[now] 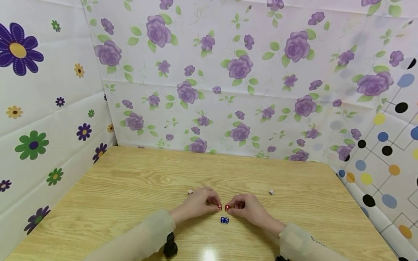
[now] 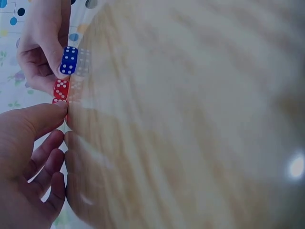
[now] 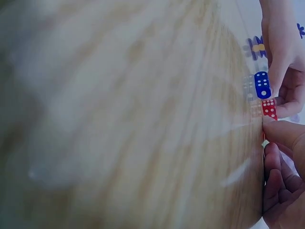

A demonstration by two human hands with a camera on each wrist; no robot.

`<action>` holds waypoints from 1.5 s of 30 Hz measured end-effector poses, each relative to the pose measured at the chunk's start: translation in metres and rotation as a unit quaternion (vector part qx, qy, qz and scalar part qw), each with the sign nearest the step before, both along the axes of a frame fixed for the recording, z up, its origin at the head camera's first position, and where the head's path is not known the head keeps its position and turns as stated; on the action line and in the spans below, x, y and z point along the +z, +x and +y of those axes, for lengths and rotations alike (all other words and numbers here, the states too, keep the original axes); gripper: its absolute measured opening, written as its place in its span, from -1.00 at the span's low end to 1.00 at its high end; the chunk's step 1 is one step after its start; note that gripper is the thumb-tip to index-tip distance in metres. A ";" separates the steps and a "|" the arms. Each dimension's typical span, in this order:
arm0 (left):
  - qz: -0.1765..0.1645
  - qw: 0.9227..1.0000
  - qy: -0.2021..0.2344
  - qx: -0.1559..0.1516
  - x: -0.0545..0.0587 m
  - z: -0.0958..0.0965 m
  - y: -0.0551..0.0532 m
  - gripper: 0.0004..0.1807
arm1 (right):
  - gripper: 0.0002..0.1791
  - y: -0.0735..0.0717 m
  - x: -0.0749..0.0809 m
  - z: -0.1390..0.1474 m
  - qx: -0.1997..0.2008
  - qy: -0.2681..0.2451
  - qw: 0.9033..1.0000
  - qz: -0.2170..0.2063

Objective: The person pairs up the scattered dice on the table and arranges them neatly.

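In the head view my left hand (image 1: 200,202) pinches a red die (image 1: 220,206) between thumb and fingers at the tabletop. Facing it, my right hand (image 1: 249,209) pinches a second red die (image 1: 227,207), with a small gap between the two. Just nearer to me, two blue dice (image 1: 224,220) sit side by side, touching, and neither hand holds them. The left wrist view shows the blue dice (image 2: 69,60) beyond the red die (image 2: 61,88), and my left thumb (image 2: 50,114) partly covers the other red one. In the right wrist view, a red die (image 3: 269,109) shows above my right thumb.
A white die (image 1: 190,191) lies behind my left hand, and another white die (image 1: 271,192) stands farther right. The wooden table (image 1: 137,181) meets a flowered cloth (image 1: 209,72) at its back edge. A black object (image 1: 170,246) is at my left wrist.
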State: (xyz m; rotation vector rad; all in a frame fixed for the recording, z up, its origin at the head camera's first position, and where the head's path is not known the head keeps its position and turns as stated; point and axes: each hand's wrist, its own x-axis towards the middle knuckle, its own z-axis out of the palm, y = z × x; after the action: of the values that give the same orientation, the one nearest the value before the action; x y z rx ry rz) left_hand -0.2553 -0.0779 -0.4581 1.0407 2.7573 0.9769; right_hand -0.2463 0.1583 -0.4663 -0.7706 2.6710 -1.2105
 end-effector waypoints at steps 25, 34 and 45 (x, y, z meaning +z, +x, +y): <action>-0.011 1.000 0.000 0.021 -0.002 0.007 0.002 -0.88 | -0.93 0.002 0.000 -0.001 -0.002 0.002 1.000 0.009; -0.016 1.000 -0.006 0.018 0.001 0.007 0.002 -0.89 | -0.93 0.003 0.001 -0.001 -0.003 0.006 1.000 0.006; -0.025 1.000 -0.005 0.017 0.002 0.007 0.003 -0.90 | -0.92 0.003 0.001 -0.001 0.001 0.006 1.000 0.001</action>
State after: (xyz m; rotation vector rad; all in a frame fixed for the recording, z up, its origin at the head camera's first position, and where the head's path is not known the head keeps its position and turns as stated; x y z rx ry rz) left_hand -0.2526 -0.0709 -0.4559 0.9578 2.7443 0.9772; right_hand -0.2431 0.1578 -0.4651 -0.7732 2.6767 -1.1929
